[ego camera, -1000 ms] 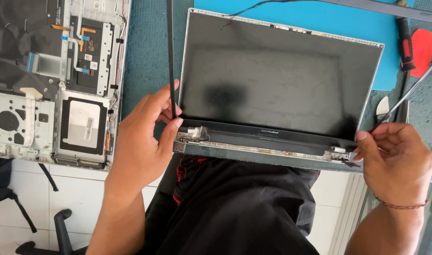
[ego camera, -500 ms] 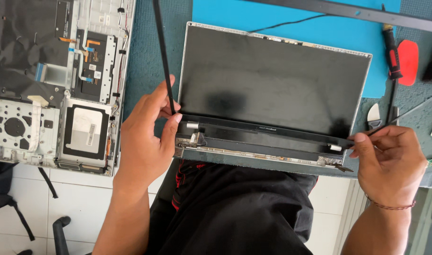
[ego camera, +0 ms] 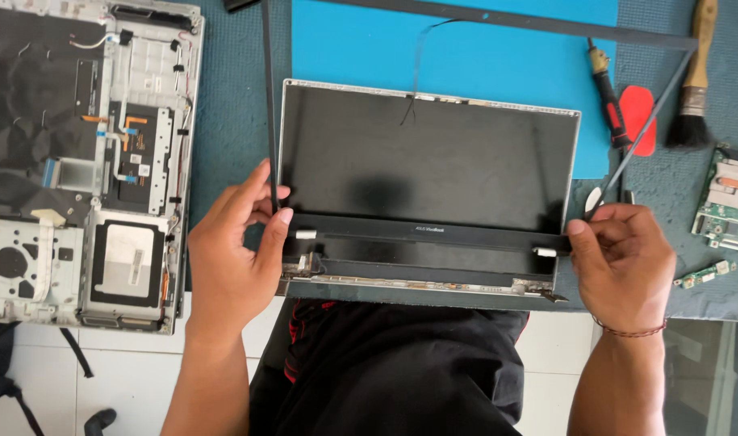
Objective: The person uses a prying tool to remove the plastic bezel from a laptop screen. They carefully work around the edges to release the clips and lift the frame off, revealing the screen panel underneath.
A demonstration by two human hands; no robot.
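Observation:
A laptop display panel (ego camera: 425, 161) lies flat with its dark screen facing up, partly on a blue mat (ego camera: 466, 56). A thin black bezel frame (ego camera: 433, 232) is loose from it, and its bottom strip crosses the lower part of the screen. My left hand (ego camera: 240, 242) pinches the bezel's lower left corner. My right hand (ego camera: 627, 266) pinches its lower right corner. The bezel's side strips run up past the panel to a top strip near the frame's upper edge. The panel's metal hinges show along its near edge.
An opened laptop base (ego camera: 86, 161) with bare internals lies at the left. At the right are a screwdriver (ego camera: 607, 89), a red pick (ego camera: 637, 113), a brush (ego camera: 696, 89), a circuit board (ego camera: 724, 202) and a small board (ego camera: 704, 273). My lap is below the table edge.
The bezel's bottom strip has lifted off the hinge edge and now sits higher over the screen. Both hands moved up with it, still at its corners.

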